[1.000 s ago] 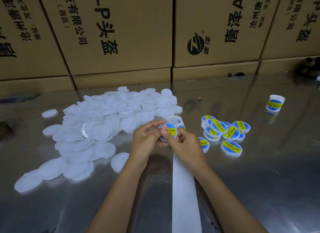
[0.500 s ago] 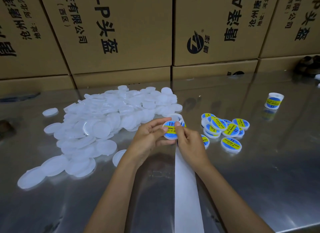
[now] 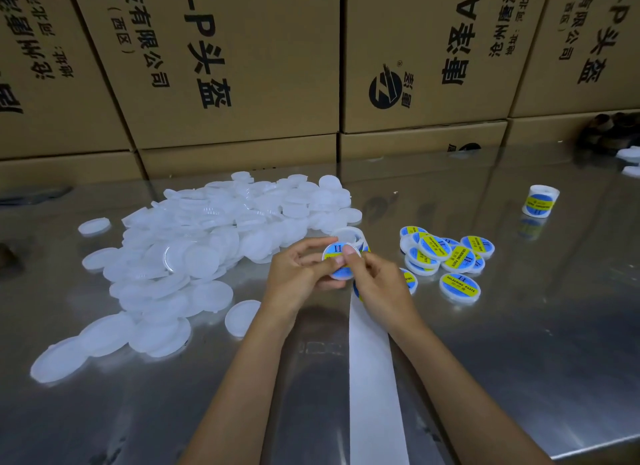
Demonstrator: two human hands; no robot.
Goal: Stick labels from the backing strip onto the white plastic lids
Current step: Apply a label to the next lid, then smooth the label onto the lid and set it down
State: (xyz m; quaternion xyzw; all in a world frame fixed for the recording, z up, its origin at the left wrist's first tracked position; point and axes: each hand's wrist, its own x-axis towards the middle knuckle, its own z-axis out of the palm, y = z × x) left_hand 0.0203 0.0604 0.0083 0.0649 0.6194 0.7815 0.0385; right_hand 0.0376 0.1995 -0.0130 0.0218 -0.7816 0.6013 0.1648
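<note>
Both thumbs now meet on the labelled lid [image 3: 341, 262], turned since a moment ago | left hand [image 3: 298, 274] cradles it, fingers curled | right hand [image 3: 377, 284] presses label | backing strip [image 3: 372, 378] runs toward viewer | plain lids [image 3: 207, 250] heaped left, finished lids [image 3: 446, 257] right.

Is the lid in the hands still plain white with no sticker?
No, the lid held by the left hand and right hand already shows a blue and yellow label.
</note>
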